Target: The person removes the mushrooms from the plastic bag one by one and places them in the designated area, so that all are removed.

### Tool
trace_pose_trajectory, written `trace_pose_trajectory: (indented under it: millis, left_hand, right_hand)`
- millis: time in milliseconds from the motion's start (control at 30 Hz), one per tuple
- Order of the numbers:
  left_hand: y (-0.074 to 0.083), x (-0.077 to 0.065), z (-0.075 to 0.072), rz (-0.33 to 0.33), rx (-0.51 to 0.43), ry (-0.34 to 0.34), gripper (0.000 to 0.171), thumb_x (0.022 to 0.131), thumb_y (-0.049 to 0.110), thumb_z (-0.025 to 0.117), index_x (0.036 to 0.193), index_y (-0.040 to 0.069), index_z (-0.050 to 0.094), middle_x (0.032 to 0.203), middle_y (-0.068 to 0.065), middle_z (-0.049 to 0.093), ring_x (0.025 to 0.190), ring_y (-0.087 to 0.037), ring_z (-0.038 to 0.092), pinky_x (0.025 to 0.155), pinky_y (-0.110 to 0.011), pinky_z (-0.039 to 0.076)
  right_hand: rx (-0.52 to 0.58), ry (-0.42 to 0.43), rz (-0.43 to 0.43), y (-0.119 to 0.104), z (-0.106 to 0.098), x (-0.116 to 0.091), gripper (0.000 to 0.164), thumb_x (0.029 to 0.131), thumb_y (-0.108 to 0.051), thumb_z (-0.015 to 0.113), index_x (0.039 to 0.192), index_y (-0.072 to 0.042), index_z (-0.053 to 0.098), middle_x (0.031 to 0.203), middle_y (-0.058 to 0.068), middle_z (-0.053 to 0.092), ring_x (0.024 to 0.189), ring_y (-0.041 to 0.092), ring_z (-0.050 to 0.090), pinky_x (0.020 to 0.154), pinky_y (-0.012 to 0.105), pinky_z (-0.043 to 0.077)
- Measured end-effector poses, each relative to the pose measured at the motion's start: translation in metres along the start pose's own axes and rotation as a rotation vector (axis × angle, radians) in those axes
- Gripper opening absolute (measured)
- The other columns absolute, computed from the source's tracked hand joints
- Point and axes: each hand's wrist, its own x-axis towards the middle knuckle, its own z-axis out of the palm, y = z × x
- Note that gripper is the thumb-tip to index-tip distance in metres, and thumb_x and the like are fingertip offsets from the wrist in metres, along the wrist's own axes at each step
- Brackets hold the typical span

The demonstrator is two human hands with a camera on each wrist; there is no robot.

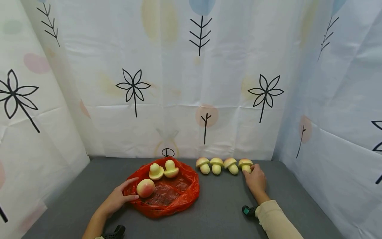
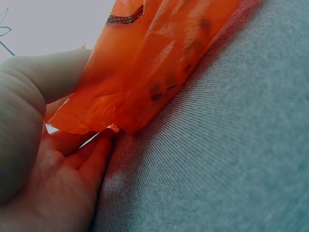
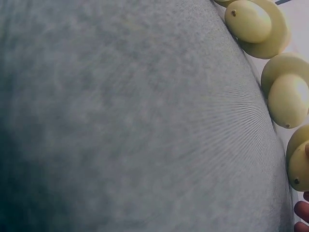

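A red plastic bag [image 1: 186, 199] lies spread with its mouth upward, holding toy mushrooms. Two of these, a left one [image 1: 156, 171] and a right one [image 1: 171, 168], have stems up; a third [image 1: 145, 188] shows only its pinkish round cap. My left hand [image 1: 114, 200] grips the bag's left side, fingers and thumb about its edge; the left wrist view shows the plastic [image 2: 140, 63] partly covering the digits. My right hand [image 1: 256, 181] pinches the stem of the rightmost mushroom [image 1: 245, 164] in a row at the back. Most of that hand lies outside the right wrist view.
Left of the pinched mushroom stand three others in the row: one [image 1: 203, 165], another [image 1: 216, 165] and a third [image 1: 231, 165]. Behind the grey table [image 1: 221, 205] hangs a white patterned curtain [image 1: 179, 132], which also encloses both sides.
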Motion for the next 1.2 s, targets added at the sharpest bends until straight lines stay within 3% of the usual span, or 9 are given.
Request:
trace_pose_trajectory:
  millis: [333, 967, 1200]
  left_hand:
    - [0.0002, 0.0012, 0.0013, 0.007, -0.003, -0.006, 0.073, 0.086, 0.025, 0.074, 0.148, 0.012, 0.038, 0.151, -0.026, 0.028, 0.135, -0.046, 0.025, 0.104, -0.063, 0.030]
    - [0.0022, 0.0012, -0.0024, 0.021, 0.010, -0.013, 0.073, 0.086, 0.026, 0.075, 0.148, 0.012, 0.039, 0.150, -0.025, 0.029, 0.134, -0.045, 0.027, 0.103, -0.061, 0.032]
    - [0.0027, -0.0004, -0.0021, 0.023, 0.009, -0.019, 0.074, 0.086, 0.025, 0.075, 0.148, 0.010, 0.038, 0.150, -0.026, 0.028, 0.135, -0.046, 0.026, 0.103, -0.062, 0.031]
  right_hand:
    - [-0.025, 0.003, 0.043, -0.0008, -0.0014, 0.0003, 0.038, 0.089, -0.025, 0.070, 0.110, 0.002, 0.053, 0.098, 0.026, 0.061, 0.083, 0.041, 0.058, 0.070, 0.052, 0.042]
    - [0.006, -0.017, -0.010, -0.0030, -0.0058, -0.0031, 0.042, 0.089, -0.025, 0.071, 0.114, 0.004, 0.053, 0.104, 0.025, 0.061, 0.087, 0.040, 0.058, 0.075, 0.053, 0.042]
    - [0.008, -0.029, 0.011, -0.0047, -0.0078, -0.0025, 0.041, 0.092, -0.026, 0.066, 0.116, 0.004, 0.053, 0.106, 0.026, 0.060, 0.090, 0.041, 0.057, 0.077, 0.053, 0.042]
